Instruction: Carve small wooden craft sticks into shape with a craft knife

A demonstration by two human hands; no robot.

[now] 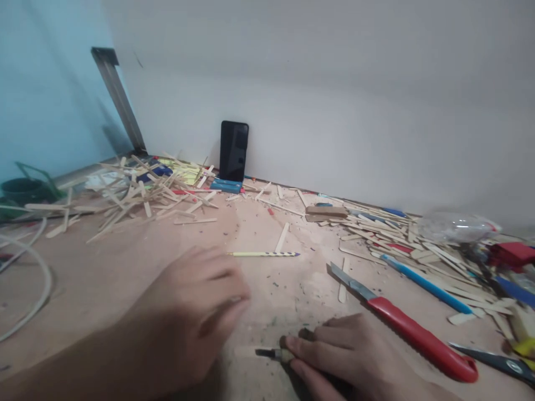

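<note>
My right hand [334, 351] is wrapped round a small carving tool at the bottom middle. The carving tool [267, 353] shows a short dark blade pointing left and a pale yellowish ferrule; the rest of it is hidden in my fingers. A pale flat strip [243, 351], faint against the table, lies by the blade tip. My left hand [204, 312] is above the table to the left, curled and smeared by motion, so I cannot make out anything in its fingers. Just beyond it lies a cream pencil [259, 254], with a craft stick [282, 236] behind.
A red-handled knife [418, 334], a light blue pen-like tool [426, 283] and dark scissors [497, 362] lie at right. Craft sticks [125, 200] are heaped at left and right. A phone [234, 150] leans on the wall; a plastic bottle [457, 226] lies far right.
</note>
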